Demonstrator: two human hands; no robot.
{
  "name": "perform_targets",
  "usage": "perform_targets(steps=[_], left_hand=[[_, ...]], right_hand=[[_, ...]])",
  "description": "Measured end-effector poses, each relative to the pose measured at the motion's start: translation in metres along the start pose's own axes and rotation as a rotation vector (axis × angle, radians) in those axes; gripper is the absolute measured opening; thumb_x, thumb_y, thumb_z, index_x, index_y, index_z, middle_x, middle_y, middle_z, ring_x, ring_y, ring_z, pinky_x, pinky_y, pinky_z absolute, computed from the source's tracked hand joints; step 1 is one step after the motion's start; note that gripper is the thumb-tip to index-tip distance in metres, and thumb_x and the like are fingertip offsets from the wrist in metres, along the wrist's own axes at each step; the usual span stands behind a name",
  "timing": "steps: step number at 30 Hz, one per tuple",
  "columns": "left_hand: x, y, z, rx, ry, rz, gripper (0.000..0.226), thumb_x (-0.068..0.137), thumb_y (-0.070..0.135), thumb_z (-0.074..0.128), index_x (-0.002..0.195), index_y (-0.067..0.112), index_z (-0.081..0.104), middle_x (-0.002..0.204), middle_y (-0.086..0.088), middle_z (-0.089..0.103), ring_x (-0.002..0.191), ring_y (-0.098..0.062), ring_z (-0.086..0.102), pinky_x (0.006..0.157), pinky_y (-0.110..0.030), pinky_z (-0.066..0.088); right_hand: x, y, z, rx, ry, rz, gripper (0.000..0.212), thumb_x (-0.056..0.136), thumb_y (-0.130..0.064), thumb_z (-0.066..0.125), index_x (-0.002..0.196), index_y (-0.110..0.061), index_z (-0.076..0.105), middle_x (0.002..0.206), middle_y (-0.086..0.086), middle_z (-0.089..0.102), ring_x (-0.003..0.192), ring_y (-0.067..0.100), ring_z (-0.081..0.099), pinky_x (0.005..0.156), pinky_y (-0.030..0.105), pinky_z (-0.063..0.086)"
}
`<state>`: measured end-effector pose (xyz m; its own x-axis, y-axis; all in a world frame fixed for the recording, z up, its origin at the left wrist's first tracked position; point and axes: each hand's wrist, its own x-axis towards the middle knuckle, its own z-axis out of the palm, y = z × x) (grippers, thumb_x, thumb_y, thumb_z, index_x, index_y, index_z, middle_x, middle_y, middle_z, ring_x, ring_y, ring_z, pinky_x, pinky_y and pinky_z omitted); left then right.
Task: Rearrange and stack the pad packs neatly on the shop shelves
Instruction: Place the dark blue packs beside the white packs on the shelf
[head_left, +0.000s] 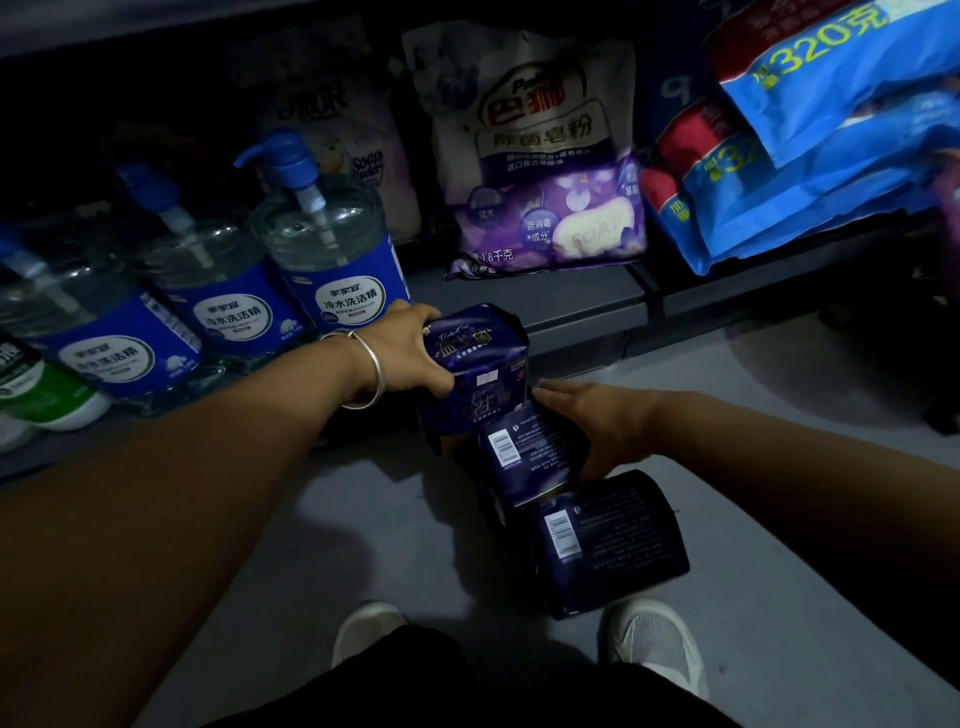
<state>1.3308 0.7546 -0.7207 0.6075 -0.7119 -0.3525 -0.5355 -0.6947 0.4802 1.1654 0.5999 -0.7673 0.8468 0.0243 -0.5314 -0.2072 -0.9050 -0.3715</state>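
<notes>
Several dark blue pad packs lie on the grey floor in front of the bottom shelf. My left hand (410, 353) grips the top pack (475, 340) by its left side, thumb low and fingers over its far edge. That pack sits on another front-facing pack (483, 410). My right hand (587, 423) holds the right side of a barcode-side-up pack (524, 457), with its fingers partly hidden behind the pack. A further pack (613, 540) lies nearest me, label side down, untouched.
Large blue-labelled pump bottles (332, 249) stand on the low shelf (582, 301) at left. A purple soap powder bag (545, 156) leans at the back, blue bags (810, 156) pile at right. My white shoes (654, 639) are on the floor below the packs.
</notes>
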Motion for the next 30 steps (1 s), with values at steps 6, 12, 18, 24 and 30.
perform_targets(steps=[6,12,18,24,30], left_hand=[[-0.009,0.008,-0.012,0.028,0.030,0.049,0.081,0.067,0.016,0.078,0.137,0.016,0.038,0.120,-0.002,0.036,0.106,-0.015,0.043,0.084,-0.019,0.035],[-0.034,0.037,-0.056,0.005,0.086,0.086,0.085,0.070,0.016,0.078,0.141,0.015,0.033,0.121,0.000,0.031,0.103,-0.013,0.040,0.084,-0.020,0.035],[-0.079,0.089,-0.125,0.056,0.190,0.215,0.094,0.062,0.026,0.083,0.141,0.016,0.034,0.129,-0.002,0.036,0.116,-0.018,0.044,0.093,-0.020,0.034],[-0.125,0.145,-0.196,-0.088,0.307,0.376,0.082,0.068,0.011,0.080,0.139,0.013,0.038,0.128,-0.003,0.049,0.107,-0.014,0.051,0.084,-0.020,0.040],[-0.128,0.196,-0.249,-0.079,0.437,0.458,0.070,0.072,0.013,0.077,0.134,0.017,0.045,0.129,-0.004,0.051,0.104,-0.015,0.053,0.083,-0.025,0.046]], right_hand=[[0.005,-0.006,-0.004,-0.154,0.071,0.029,0.091,0.066,-0.029,0.081,0.141,-0.021,0.030,0.133,0.002,0.040,0.122,0.023,0.038,0.104,0.037,0.038],[-0.047,-0.009,-0.052,-0.111,0.239,0.047,0.086,0.062,-0.029,0.081,0.135,-0.016,0.039,0.124,0.004,0.043,0.117,0.024,0.043,0.098,0.031,0.042],[-0.127,-0.038,-0.115,-0.171,0.421,0.065,0.083,0.053,-0.030,0.079,0.128,-0.011,0.048,0.114,0.006,0.045,0.110,0.025,0.048,0.092,0.031,0.046],[-0.196,-0.071,-0.180,-0.187,0.630,0.053,0.083,0.059,-0.018,0.081,0.134,-0.009,0.047,0.120,0.011,0.046,0.111,0.026,0.051,0.096,0.031,0.043],[-0.226,-0.076,-0.238,-0.110,0.767,0.015,0.088,0.055,-0.025,0.083,0.133,-0.010,0.047,0.117,0.006,0.046,0.110,0.020,0.050,0.091,0.020,0.038]])
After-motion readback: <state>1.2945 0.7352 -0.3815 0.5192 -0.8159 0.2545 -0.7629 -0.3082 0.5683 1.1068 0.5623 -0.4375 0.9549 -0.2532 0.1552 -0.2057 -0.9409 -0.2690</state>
